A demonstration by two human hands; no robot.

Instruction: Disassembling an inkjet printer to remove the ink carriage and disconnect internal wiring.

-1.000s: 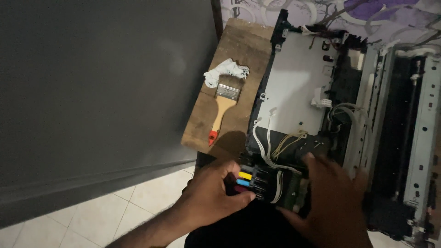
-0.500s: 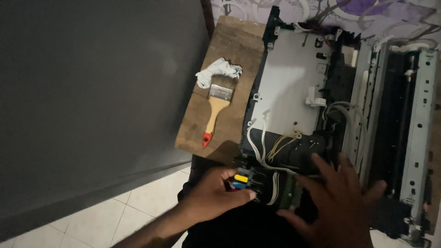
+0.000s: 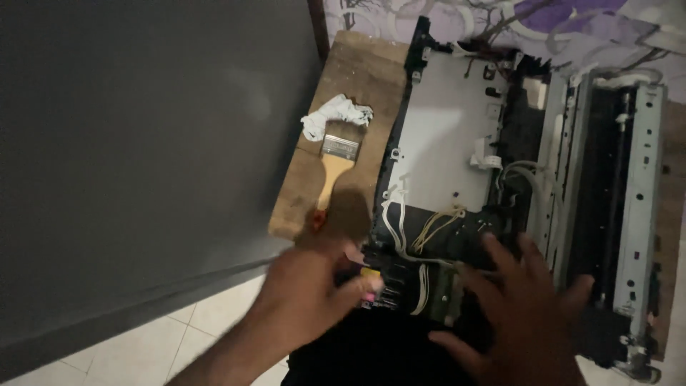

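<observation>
Gripping one ink cartridge block [image 3: 379, 286], left hand [image 3: 314, 293]; right hand [image 3: 518, 307] splayed on one printer [image 3: 457, 143].

Left hand [image 3: 314, 286]: motion-blurred, covers most of the ink cartridge block [image 3: 371, 282]; grip unclear. Right hand [image 3: 522, 314]: blurred, wrist cut off at bottom edge, hides printer parts beneath. Opened printer [image 3: 457, 136]: lower right corner dark, detail indistinct. Paintbrush [image 3: 334, 161]: red handle tip partly hidden behind left hand.
</observation>
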